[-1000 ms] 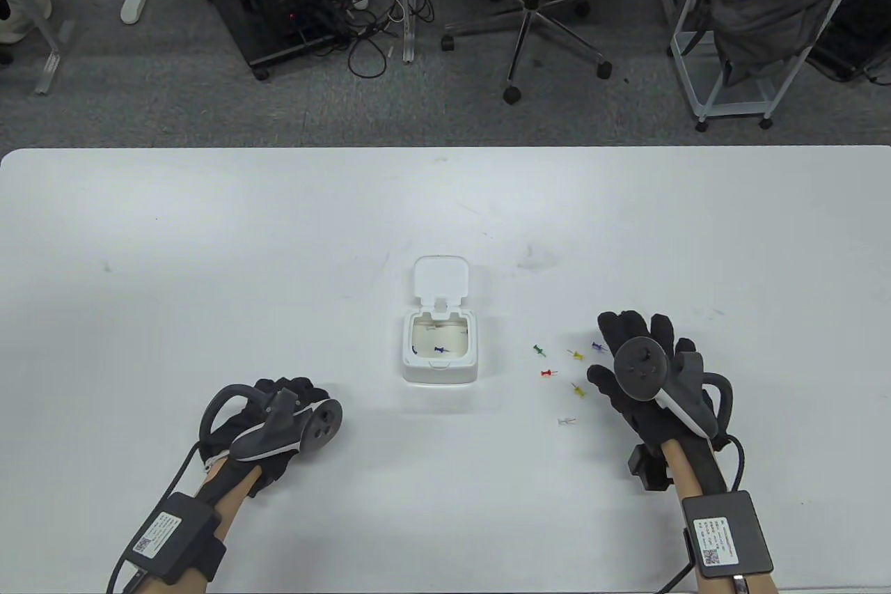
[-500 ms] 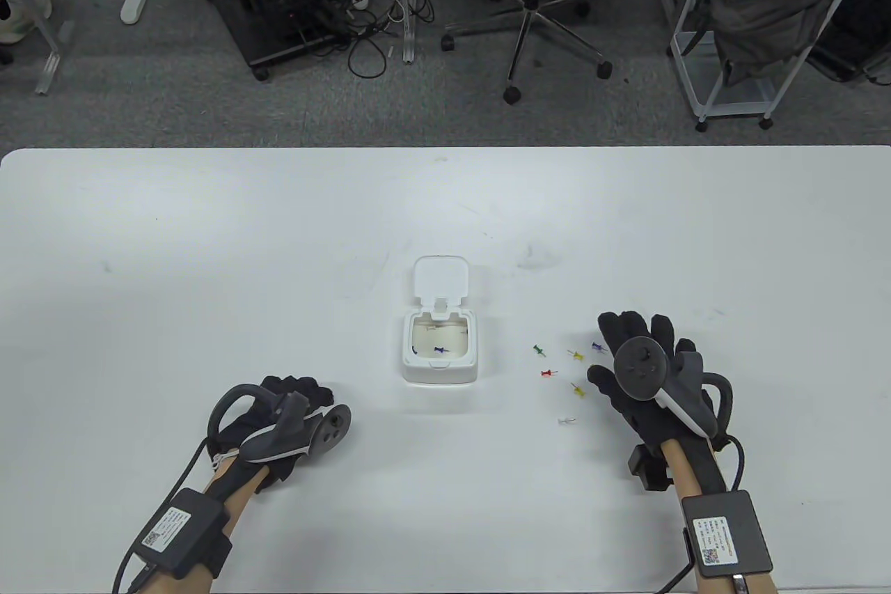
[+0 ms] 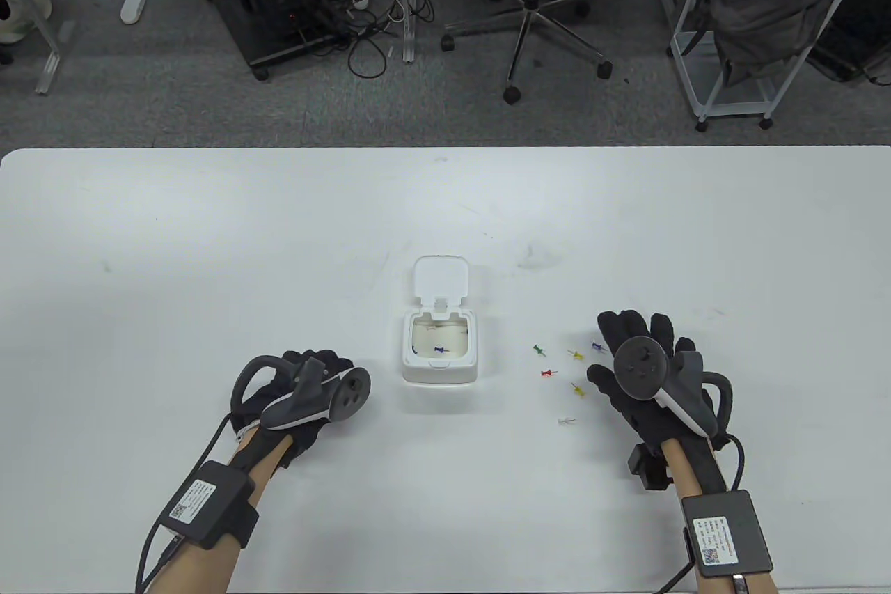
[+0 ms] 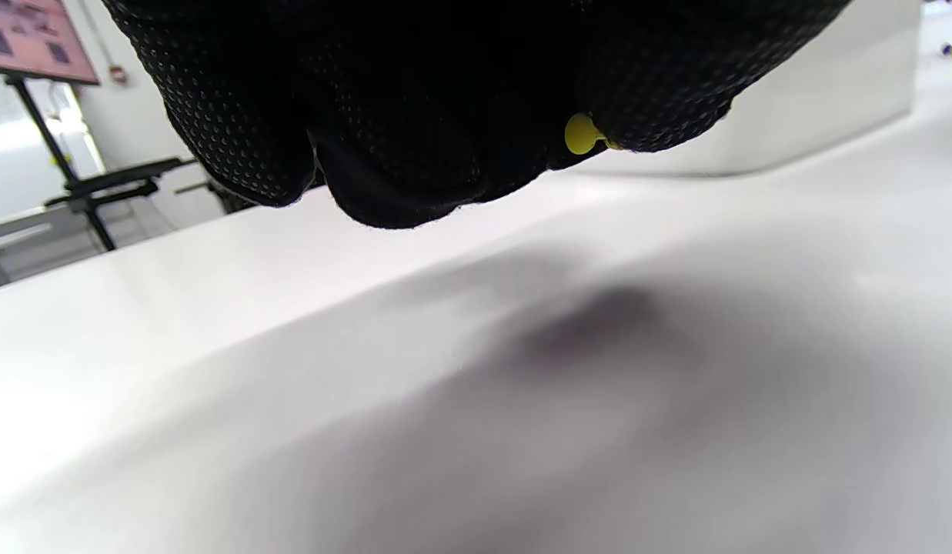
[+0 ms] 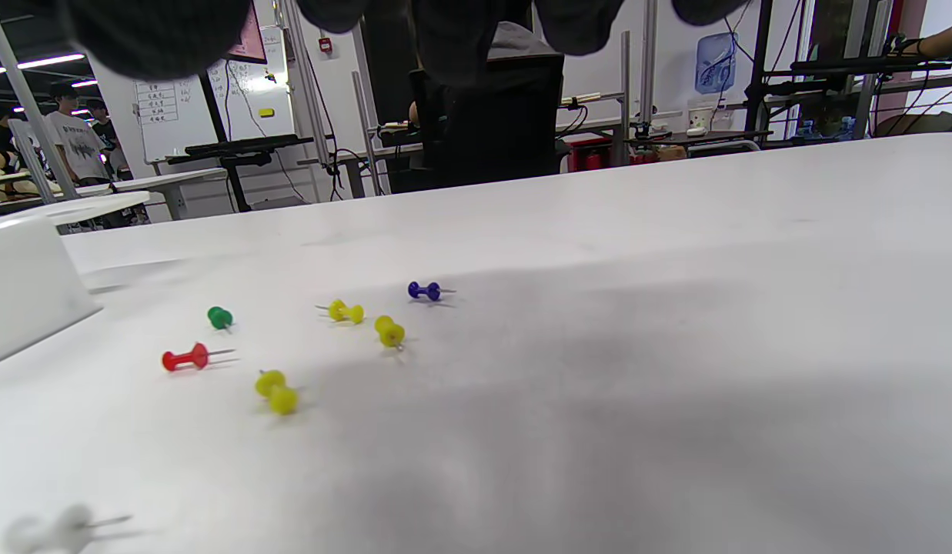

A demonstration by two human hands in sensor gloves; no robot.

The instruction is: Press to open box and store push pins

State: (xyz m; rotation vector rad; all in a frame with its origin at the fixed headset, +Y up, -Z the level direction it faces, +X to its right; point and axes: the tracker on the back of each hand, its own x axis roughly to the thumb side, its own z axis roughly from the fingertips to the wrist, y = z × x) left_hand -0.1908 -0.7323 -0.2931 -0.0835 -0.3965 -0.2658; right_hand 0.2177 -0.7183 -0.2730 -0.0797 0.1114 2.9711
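The left hand (image 3: 299, 392) pinches a yellow push pin (image 4: 579, 133) just left of the open box (image 3: 440, 347), seemingly to drop it in, while the right hand (image 3: 644, 371) rests flat, fingers released, right of the loose pins (image 3: 565, 371)

I see yellow pin (image 4: 580, 133) mostly hidden in left hand (image 4: 445, 100) fingers; white pin (image 5: 56, 529) blurred; box (image 5: 21, 296) cut off.
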